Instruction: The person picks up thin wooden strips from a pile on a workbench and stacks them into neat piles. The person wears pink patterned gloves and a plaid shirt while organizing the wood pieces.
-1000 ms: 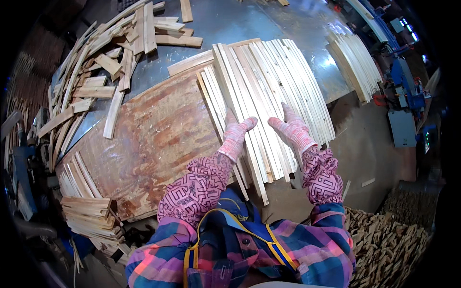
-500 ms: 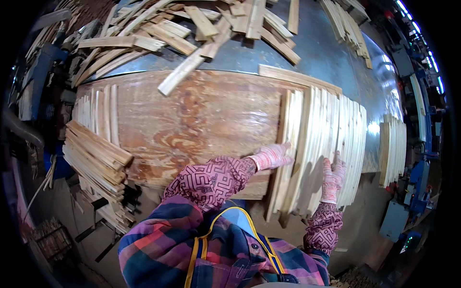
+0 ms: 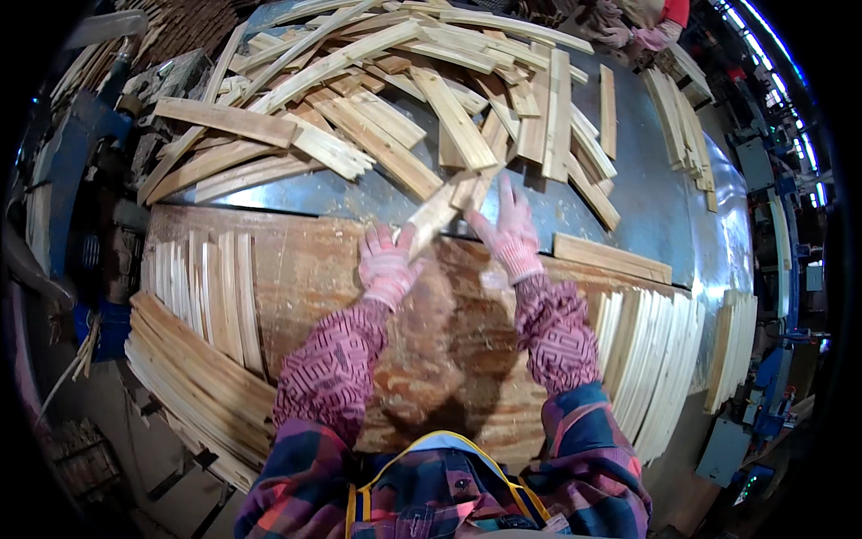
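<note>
At the near end of a pale wooden strip (image 3: 435, 214), which juts from the pile over the board's far edge, is my left hand (image 3: 388, 267) in a pinkish glove. Its fingers are apart and the thumb lies against or close beside the strip. On the strip's other side, my right hand (image 3: 510, 232), gloved alike, reaches forward with fingers spread and holds nothing. Beyond both hands lies a jumbled pile of wooden strips (image 3: 382, 121) on a metal table (image 3: 646, 193). Beneath my forearms is a worn plywood board (image 3: 310, 269).
Upright-edged strips stand in a row (image 3: 651, 359) at right and another row (image 3: 215, 278) at left. A stack of strips (image 3: 193, 377) overhangs the near left. One loose strip (image 3: 612, 257) lies along the far right edge. Another person's gloved hands (image 3: 628, 34) show at upper right.
Both hands have left the row of strips on the right and moved left and forward to the pile's near edge. The view has shifted toward the pile, and another person's hands have appeared.
</note>
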Available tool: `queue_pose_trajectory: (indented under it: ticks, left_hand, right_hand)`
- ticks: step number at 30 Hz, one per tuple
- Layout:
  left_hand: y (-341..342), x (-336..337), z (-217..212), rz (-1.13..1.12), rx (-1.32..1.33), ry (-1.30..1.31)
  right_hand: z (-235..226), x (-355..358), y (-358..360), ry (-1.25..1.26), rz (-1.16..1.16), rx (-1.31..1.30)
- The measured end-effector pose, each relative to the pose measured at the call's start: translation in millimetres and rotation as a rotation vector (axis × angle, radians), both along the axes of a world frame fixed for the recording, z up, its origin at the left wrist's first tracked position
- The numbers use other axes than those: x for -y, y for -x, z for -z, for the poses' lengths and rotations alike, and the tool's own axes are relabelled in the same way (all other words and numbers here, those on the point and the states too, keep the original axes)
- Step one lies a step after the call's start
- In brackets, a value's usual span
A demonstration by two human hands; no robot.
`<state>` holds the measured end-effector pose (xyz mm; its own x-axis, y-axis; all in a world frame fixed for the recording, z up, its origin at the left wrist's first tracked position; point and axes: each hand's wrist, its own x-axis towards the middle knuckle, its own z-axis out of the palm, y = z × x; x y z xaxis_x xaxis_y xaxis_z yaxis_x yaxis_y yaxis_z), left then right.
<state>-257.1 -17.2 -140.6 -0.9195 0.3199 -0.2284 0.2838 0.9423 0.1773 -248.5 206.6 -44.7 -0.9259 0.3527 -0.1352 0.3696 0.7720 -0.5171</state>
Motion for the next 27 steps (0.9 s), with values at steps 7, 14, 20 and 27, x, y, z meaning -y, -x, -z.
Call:
queue_pose_trajectory:
  ticks: [7, 14, 20, 27]
  left_hand:
    - [26.0, -14.4, -38.4, 0.047, 0.226, 0.102]
    - [-155.8, 112.8, -21.6, -0.167, 0.447, -0.244]
    - [-223.3, 88.9, -31.6, -0.686, 1.287, -1.566]
    - [-207.8, 51.6, -4.5, -0.626, 1.288, -1.354]
  right_hand:
    - [34.2, -23.3, 145.2, -0.416, -0.105, 0.137]
    - [49.6, -118.2, -61.4, -0.176, -0.047, 0.229]
    - [51.6, 50.3, -248.5, 0.585, -0.085, -0.136]
    - [37.1, 22.0, -126.2, 0.065, -0.343, 0.271]
